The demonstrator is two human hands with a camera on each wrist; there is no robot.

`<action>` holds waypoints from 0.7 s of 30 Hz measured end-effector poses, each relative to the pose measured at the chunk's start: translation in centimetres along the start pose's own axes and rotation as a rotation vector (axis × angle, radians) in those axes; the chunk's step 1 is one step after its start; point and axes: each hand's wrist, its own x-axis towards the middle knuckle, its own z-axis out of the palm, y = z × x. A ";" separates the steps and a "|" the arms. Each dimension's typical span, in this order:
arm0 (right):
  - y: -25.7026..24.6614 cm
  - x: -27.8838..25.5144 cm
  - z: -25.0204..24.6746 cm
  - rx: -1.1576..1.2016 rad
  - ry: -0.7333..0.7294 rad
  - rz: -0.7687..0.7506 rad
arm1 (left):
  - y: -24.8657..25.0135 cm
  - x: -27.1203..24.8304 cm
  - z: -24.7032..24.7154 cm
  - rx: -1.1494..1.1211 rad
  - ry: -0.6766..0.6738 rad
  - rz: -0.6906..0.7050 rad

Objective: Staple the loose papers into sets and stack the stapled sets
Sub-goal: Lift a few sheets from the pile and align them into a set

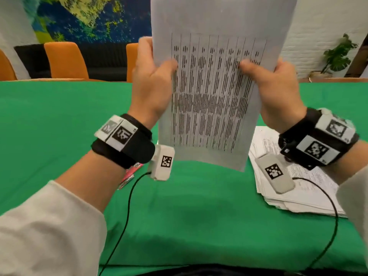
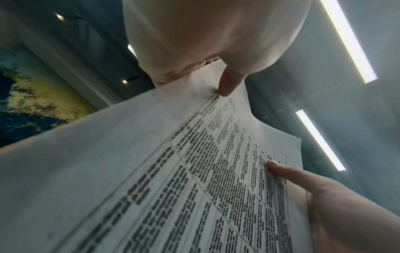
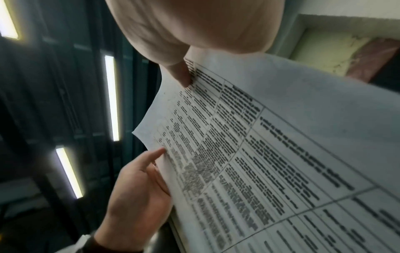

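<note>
Spreading across the whole lower view, the green desk (image 1: 59,120) carries a thick pile of loose papers (image 1: 298,188) at the right, under the right wrist, and what looks like a pink stapler (image 1: 130,175) at the left, mostly hidden behind the left wrist. Above the desk, between both, a set of sheets (image 1: 215,92) printed with a table is held upright and clear of the surface, its long axis running up and down and its bottom edge hanging free over the cloth. The left hand (image 1: 151,84) grips its left edge and the right hand (image 1: 272,90) its right edge, level with each other. On each hand the thumb presses the printed face while the fingers (image 3: 149,172) curl behind the sheets, so both are pinching the set. How many sheets it holds cannot be told. The likely next move is squaring the set, then stapling; the stapler lies below and to the left, nearer the left hand.
</note>
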 end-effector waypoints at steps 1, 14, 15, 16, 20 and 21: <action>0.6 -0.6 0.0 -0.014 0.004 0.013 | -0.4 -0.7 0.0 0.001 0.007 -0.008; 0.8 -1.1 1.3 -0.054 0.075 -0.051 | -1.6 -0.9 1.2 -0.035 0.068 0.052; 0.9 -1.1 1.5 -0.062 0.084 -0.064 | -1.6 -0.8 1.3 -0.053 0.069 0.049; 1.4 -1.5 1.7 -0.072 0.093 -0.056 | -2.0 -1.3 1.4 -0.067 0.076 0.024; 5.3 -5.3 1.8 -0.129 0.084 0.134 | -6.1 -6.1 1.4 -0.154 0.075 -0.234; 6.0 -6.0 1.9 -0.156 0.074 0.176 | -6.8 -6.9 1.3 -0.158 0.062 -0.287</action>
